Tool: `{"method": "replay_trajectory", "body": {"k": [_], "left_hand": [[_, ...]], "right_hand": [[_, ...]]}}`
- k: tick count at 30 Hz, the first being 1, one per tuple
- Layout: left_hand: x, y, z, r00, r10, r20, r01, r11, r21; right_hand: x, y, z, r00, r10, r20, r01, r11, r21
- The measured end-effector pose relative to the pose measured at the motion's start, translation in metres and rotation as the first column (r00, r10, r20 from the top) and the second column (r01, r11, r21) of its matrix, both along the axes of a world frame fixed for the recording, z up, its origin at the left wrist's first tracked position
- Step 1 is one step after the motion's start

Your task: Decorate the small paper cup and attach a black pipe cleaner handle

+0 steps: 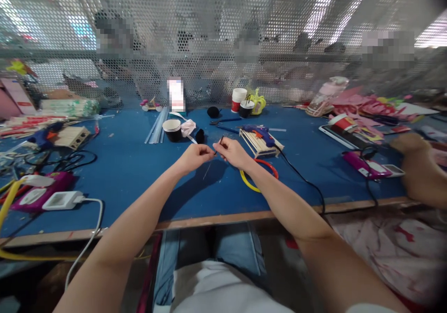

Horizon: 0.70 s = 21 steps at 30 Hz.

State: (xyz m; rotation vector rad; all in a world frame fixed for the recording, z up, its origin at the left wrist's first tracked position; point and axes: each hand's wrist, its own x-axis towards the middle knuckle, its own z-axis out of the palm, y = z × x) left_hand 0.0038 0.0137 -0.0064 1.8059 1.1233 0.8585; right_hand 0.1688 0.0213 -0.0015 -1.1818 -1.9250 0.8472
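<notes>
My left hand [196,157] and my right hand [233,153] meet over the middle of the blue table. Between their fingertips is a thin dark strip [221,139]; its upper end sticks out above my right fingers. Both hands are pinched closed, and most of the strip is hidden. Just beyond my left hand lie a small black fuzzy piece [199,136], a pale pink ribbon [188,127] and a black cup with a white rim [172,132]. A blue glue gun [261,135] rests on a small wooden rack [254,146] beyond my right hand.
A yellow ring [248,181] and red ring [272,167] lie under my right forearm. Clear sticks [157,127], a black ball [213,112] and paper cups [238,99] stand farther back. Purple power strips [366,165] with cables lie both sides. Another person's arm [421,171] reaches in at right.
</notes>
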Motion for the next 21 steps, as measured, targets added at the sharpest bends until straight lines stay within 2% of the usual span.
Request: {"method": "replay_trajectory", "body": {"k": [3, 6, 10, 15, 17, 18, 21], "left_hand": [[0.001, -0.002, 0.001, 0.979, 0.054, -0.195, -0.022, 0.986, 0.163], [0.004, -0.008, 0.005, 0.908, 0.194, -0.371, -0.064, 0.94, 0.335], [0.009, -0.015, 0.009, 0.877, 0.25, -0.411, -0.069, 0.911, 0.406], [0.014, -0.016, 0.001, 0.862, 0.313, -0.398, -0.123, 0.892, 0.435], [0.015, -0.012, -0.003, 0.88, 0.315, -0.355, -0.157, 0.899, 0.41], [0.015, -0.008, -0.004, 0.906, 0.28, -0.318, -0.158, 0.919, 0.361], [0.011, 0.002, -0.006, 0.991, 0.1, -0.086, -0.095, 0.994, 0.058]], "right_hand": [[-0.001, 0.002, -0.003, 0.996, -0.047, 0.071, 0.043, 0.997, 0.061], [-0.003, 0.003, -0.005, 0.986, -0.108, 0.123, 0.093, 0.988, 0.122], [-0.005, 0.004, -0.008, 0.978, -0.16, 0.134, 0.136, 0.975, 0.176], [-0.007, 0.004, -0.011, 0.975, -0.193, 0.112, 0.17, 0.968, 0.186], [-0.007, 0.004, -0.011, 0.981, -0.175, 0.088, 0.161, 0.977, 0.141], [-0.007, 0.003, -0.01, 0.988, -0.144, 0.058, 0.139, 0.986, 0.089], [-0.005, 0.002, -0.009, 0.993, 0.016, -0.115, -0.025, 0.996, -0.081]]}}
